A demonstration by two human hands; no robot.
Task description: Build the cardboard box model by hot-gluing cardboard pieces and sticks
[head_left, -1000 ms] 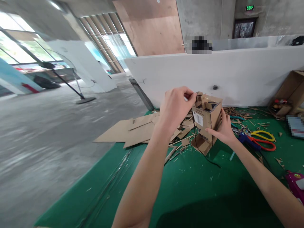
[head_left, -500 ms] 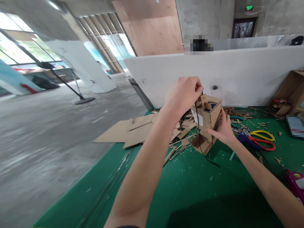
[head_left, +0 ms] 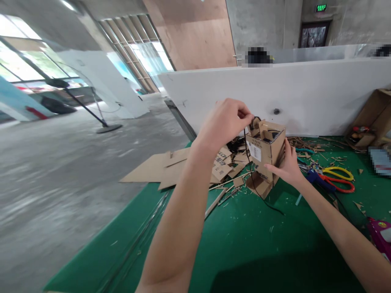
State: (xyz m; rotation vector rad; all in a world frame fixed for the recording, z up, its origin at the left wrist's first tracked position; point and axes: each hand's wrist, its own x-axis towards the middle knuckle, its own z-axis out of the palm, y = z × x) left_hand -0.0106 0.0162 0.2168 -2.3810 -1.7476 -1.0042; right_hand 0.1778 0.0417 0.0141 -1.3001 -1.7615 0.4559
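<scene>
A small handmade cardboard box stands on the green tabletop, with a white label on one side and cardboard dividers in its top. My right hand grips its right side, thumb on the near face. At the upper left of the box, my left hand pinches a thin black cord. The cord loops over the box's top edge, hangs down the labelled side and trails onto the table. What lies deep inside the box is hard to make out.
Cardboard scraps and flat sheets lie left of the box. To the right are scissors with yellow and red handles, a magenta object and an open carton. A white partition borders the table's far side.
My left hand has shifted left and slightly down, drawing the upper part of the cord with it. My right hand and the box have stayed nearly in place.
</scene>
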